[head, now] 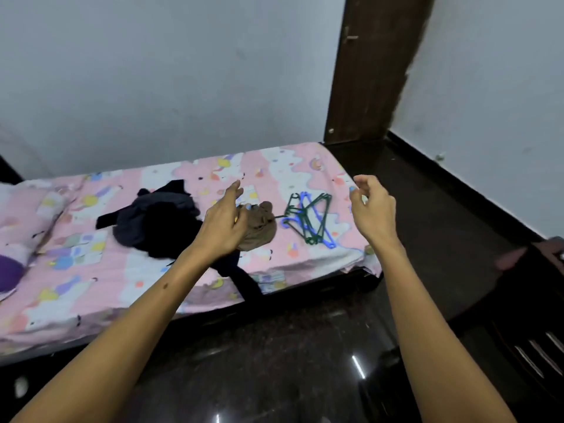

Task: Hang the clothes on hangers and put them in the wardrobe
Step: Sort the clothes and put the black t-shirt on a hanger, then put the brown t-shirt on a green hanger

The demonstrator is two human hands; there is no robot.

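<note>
While both hands, left and right, hover empty with loose fingers, limp clothes lie heaped on the bed; stiff hangers beside them suit a hook grip.

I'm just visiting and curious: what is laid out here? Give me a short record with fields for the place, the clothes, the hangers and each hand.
place: bed with a pink patterned sheet, dark floor in front
clothes: dark pile and a brown garment on the bed, none on a hanger yet
hangers: green and blue heap, right of the clothes
left hand: above the brown garment, fingers relaxed, holding nothing
right hand: in the air near the hangers, fingers loosely curled, empty
</note>
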